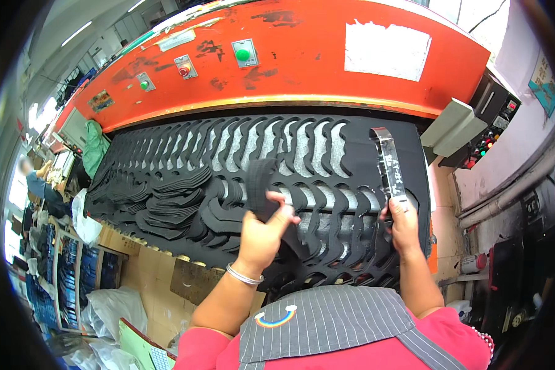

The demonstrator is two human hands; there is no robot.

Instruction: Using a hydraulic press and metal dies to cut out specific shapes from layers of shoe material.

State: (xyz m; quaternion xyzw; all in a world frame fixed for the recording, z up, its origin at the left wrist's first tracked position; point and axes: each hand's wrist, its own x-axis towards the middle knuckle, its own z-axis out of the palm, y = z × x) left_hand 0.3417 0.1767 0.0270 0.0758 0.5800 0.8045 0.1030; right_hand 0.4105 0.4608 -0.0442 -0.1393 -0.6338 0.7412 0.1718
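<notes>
This is a factory floor, likely a cutting workshop. A big orange press (277, 55) with push buttons (243, 54) spans the worktop, where a black foam sheet (327, 154) full of punched-out shapes lies beside stacked cut pieces (172, 197). Cardboard boxes (148, 271) and another worker (37, 179) fill the aisle.

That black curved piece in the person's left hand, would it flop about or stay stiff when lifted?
Probably bendy rather than rigid: the black cut piece stands up from the left hand with a slight curve. It looks light, since fingertips alone pinch it. Likely not slippery or fragile; the black sheet it matches looks like matte foam or felt.
</notes>
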